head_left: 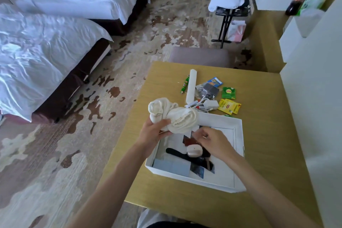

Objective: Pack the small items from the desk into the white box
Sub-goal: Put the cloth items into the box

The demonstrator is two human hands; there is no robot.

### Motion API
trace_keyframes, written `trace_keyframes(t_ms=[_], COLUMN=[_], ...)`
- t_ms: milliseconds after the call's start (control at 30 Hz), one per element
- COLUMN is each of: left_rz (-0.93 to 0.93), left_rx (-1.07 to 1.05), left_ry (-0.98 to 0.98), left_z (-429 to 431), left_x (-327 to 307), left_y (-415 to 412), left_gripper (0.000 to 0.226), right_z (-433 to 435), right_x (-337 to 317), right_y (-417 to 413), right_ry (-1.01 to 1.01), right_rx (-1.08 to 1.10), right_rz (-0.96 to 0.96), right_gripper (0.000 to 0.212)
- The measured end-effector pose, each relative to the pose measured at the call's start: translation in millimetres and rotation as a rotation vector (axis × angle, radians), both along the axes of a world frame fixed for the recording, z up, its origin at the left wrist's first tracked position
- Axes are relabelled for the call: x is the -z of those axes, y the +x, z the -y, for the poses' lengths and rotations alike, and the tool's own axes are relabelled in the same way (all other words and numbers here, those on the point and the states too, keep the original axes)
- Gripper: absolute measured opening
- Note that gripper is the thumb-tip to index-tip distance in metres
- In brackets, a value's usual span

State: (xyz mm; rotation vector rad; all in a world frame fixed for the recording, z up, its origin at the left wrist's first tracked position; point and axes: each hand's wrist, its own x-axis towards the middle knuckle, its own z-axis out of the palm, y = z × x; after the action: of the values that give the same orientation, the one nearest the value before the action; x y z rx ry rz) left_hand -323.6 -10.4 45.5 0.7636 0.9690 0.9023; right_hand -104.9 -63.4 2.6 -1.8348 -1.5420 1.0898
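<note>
Left hand (153, 131) clamped round cloth (174, 114), above box (194, 181) far-left corner | right hand (212, 142) over box, fingers curled, couldn't tell on what | cloth looked soft, light, floppy; I'd grip mid-bundle

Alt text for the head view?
Left hand grips a bundled white cloth at the far edge of an open white box on a wooden desk; the right hand hovers over items inside it. Tea sachets and a white charger lie beyond.
</note>
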Motion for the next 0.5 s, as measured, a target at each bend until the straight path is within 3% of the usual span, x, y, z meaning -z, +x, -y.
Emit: trace_keyframes(t_ms=[100,333,500], left_rz=[0.064,0.011,-0.058], left_rx=[0.008,0.202,0.245], left_ry=[-0.057,-0.013,0.036], left_z=[-1,-10,-23], left_x=[2,0,-1], left_y=[4,-3,-13], left_gripper=[0.034,0.027,0.022], right_z=[-3,-15,-29], right_x=[-31,-40,-41], right_y=[-10,-44,-45], right_ry=[-0.011,-0.020,0.076], right_rx=[0.201,0.338,0.549], right_rz=[-0.428,-0.613,-0.696], right_gripper=[0.049,0.050,0.032])
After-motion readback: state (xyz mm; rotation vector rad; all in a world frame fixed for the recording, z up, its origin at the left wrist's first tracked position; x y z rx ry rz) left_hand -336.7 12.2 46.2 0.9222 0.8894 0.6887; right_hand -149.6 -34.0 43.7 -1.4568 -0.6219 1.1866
